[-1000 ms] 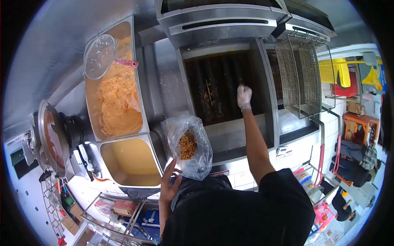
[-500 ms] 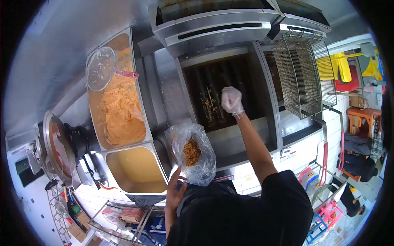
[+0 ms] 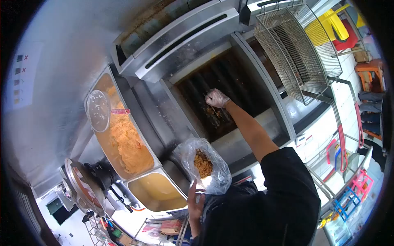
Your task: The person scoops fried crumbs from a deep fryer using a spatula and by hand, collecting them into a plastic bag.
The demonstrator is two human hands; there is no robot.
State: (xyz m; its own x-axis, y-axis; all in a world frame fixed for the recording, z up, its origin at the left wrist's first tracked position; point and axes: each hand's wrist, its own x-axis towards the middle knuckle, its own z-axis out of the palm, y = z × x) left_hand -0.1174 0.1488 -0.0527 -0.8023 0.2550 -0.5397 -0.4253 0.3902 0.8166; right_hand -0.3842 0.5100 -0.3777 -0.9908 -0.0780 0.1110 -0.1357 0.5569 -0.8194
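Observation:
My right hand (image 3: pixel 217 98), in a clear plastic glove, is over the dark oil of the fryer (image 3: pixel 242 74). Its fingers are curled closed, and anything inside them is hidden. Pale bits float in the oil beside and below it. My bare left hand (image 3: pixel 196 201) rests at the near left edge of a clear plastic bag (image 3: pixel 223 176), fingers apart and touching or almost touching it. Brown fried crumbs (image 3: pixel 203 164) fill the bag's open mouth. The bag sits on the fryer's front left corner, close to my body.
Left of the fryer is a metal tray of orange breading (image 3: pixel 127 143) with a round sieve (image 3: pixel 99 110) across its edge. Nearer stands a pan of yellowish liquid (image 3: pixel 152 186). Wire fry baskets (image 3: pixel 287 53) hang on the right, their red handles (image 3: pixel 341 141) sticking out.
The view has turned and tilted, shifting the fryer and trays. My right hand has moved left over the oil, closer to the floating bits. My left hand stays by the bag.

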